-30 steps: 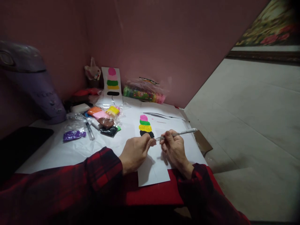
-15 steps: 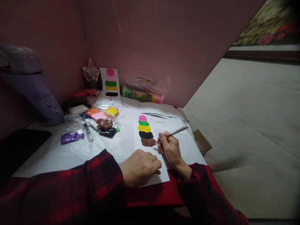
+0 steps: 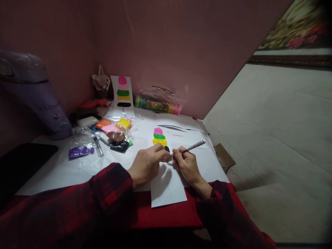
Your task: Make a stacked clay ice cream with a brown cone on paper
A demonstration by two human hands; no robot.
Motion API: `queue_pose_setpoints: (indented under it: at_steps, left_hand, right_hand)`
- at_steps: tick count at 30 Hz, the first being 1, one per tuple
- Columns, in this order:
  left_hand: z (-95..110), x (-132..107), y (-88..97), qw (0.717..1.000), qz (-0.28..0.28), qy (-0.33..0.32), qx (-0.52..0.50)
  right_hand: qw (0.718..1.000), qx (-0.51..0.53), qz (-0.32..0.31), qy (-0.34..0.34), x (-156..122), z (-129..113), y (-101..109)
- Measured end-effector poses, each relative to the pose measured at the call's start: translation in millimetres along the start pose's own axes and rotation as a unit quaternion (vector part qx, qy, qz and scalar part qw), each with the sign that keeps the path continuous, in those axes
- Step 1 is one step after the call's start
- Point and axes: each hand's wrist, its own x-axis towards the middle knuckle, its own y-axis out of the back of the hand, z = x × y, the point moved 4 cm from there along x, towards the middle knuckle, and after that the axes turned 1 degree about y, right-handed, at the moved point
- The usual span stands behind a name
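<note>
My right hand [image 3: 187, 164] grips a fork [image 3: 194, 146] with a ribbed handle, its tines pointing left at the brown clay band [image 3: 166, 159]. My left hand [image 3: 147, 162] reaches over the paper strip [image 3: 168, 192]; its fingers are bent together at the brown band, close to the tines. What its fingertips pinch, if anything, is hidden. Above the fingers, the strip carries stacked clay bands: a pink one [image 3: 158, 131], a green one [image 3: 159, 136], a yellow one [image 3: 159, 142] and a black one [image 3: 167, 149], partly covered by my left hand.
Bagged clay packs, among them a purple one [image 3: 81, 152], lie left on white paper. A card [image 3: 127, 112] with coloured bands leans at the back beside a bag of coloured tubes [image 3: 158, 104]. A purple bottle [image 3: 52, 107] and a dark flat object [image 3: 26, 166] are far left.
My left hand has moved up and left from the strip's lower part onto the black and brown bands, fingers now beside the tines. My right hand with the fork has shifted slightly left.
</note>
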Motion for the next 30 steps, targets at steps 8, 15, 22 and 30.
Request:
queue_pose_setpoints:
  at_steps: [8, 15, 22, 30]
  left_hand:
    - [8.5, -2.0, -0.6, 0.998, 0.031, -0.004, -0.045]
    - [9.8, -4.5, -10.9, 0.990, 0.005, 0.012, -0.143]
    - [9.4, -11.1, -19.0, 0.988, -0.010, 0.063, -0.142]
    - [0.3, -0.6, 4.7, 0.973, 0.144, 0.076, -0.164]
  right_hand:
    - [0.999, 0.039, -0.003, 0.019, -1.9, -1.6, -1.2]
    - [0.989, -0.025, -0.033, 0.141, -9.3, -17.5, -2.7]
    - [0.974, -0.073, -0.088, 0.196, -14.7, -26.7, -6.7]
    - [0.993, 0.067, 0.093, 0.020, -7.6, -3.5, 8.1]
